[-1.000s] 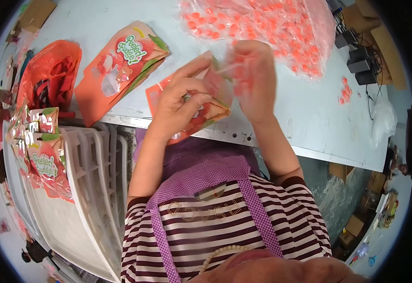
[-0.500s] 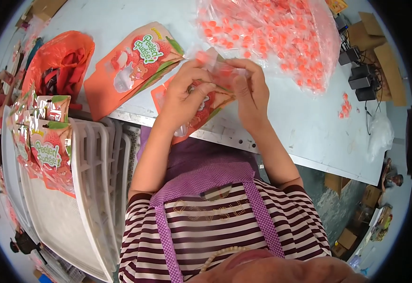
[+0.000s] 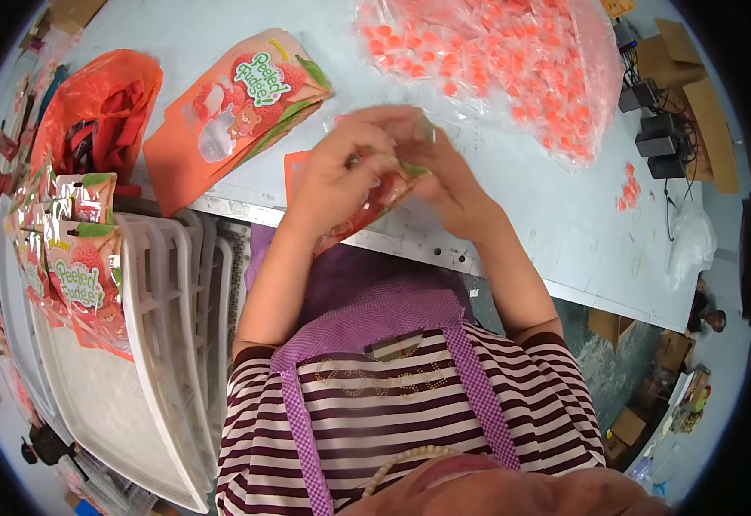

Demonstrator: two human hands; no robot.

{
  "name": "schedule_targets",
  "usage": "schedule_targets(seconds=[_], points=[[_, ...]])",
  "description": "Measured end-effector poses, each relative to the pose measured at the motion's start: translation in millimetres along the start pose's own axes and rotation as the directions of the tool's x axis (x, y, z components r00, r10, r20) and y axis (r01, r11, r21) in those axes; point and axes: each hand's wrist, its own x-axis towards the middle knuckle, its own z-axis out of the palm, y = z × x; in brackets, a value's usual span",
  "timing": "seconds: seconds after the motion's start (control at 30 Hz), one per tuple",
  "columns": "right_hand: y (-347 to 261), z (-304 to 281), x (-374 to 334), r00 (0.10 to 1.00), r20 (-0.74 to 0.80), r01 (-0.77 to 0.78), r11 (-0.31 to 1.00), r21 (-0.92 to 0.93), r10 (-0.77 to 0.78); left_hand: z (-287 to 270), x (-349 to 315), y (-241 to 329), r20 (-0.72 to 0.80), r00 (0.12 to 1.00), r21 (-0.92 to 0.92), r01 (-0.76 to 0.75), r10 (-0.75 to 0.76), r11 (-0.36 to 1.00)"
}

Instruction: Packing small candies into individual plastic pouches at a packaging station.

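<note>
At the near edge of the table, my left hand (image 3: 345, 176) is closed on a red and green candy pouch (image 3: 370, 209), its thumb and fingers at the pouch's upper end. The pouch is tilted and partly covered by that hand. My right hand (image 3: 448, 168) arches over the pouch's mouth, fingers reaching toward the left hand. Motion smears those fingers, so what they hold cannot be made out. Left of the hands lies a stack of flat, printed orange-red pouches (image 3: 242, 107). A large clear bag of wrapped red candies (image 3: 487, 60) lies beyond the hands.
On the left, filled pouches (image 3: 83, 275) rest on stacked white plastic trays (image 3: 91, 387), beside an orange bag (image 3: 91, 112). A few loose candies (image 3: 628, 187) lie at the right, near black power adapters (image 3: 661, 142), cables and a crumpled clear bag (image 3: 693, 241).
The wrapped candies visible between my hands are now hidden. My right hand has turned and lowered over the pouch, blurred by movement. The whole view has shifted slightly.
</note>
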Motion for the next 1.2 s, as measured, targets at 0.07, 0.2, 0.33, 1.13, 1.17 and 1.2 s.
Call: schedule_targets(seconds=[0.07, 0.2, 0.33, 1.13, 1.17, 1.2], points=[[-6.8, 8.0, -4.8, 0.997, 0.051, -0.055, 0.996, 0.070, 0.051, -2.2, -6.4, -0.6, 0.100, 0.993, 0.057, -0.076, 0.070, 0.995], [-29.4, 5.1, -2.1, 0.945, -0.019, 0.314, 0.925, -0.213, -0.325, -15.3, -22.5, 14.6, 0.144, 0.941, 0.063, -0.318, 0.307, 0.946], [-12.3, -2.4, 6.1, 0.907, -0.373, 0.215, 0.977, 0.014, -0.195, -39.5, -53.4, 25.8, -0.307, 0.917, -0.060, -0.287, 0.256, 0.956], [-83.4, 2.7, 50.6, 0.912, 0.186, 0.406, 0.742, -0.533, -0.366, -47.9, -46.2, 38.3, -0.138, 0.930, -0.024, -0.348, 0.342, 0.937], [-86.7, 1.4, 48.3, 0.911, 0.235, 0.413, 0.738, -0.533, -0.339, -46.8, -46.8, 39.3, -0.103, 0.938, 0.036, -0.329, 0.331, 0.944], [-93.0, -0.2, 46.4, 0.907, 0.281, 0.420, 0.731, -0.537, -0.314, -45.1, -48.0, 44.5, -0.066, 0.944, 0.098, -0.317, 0.324, 0.943]])
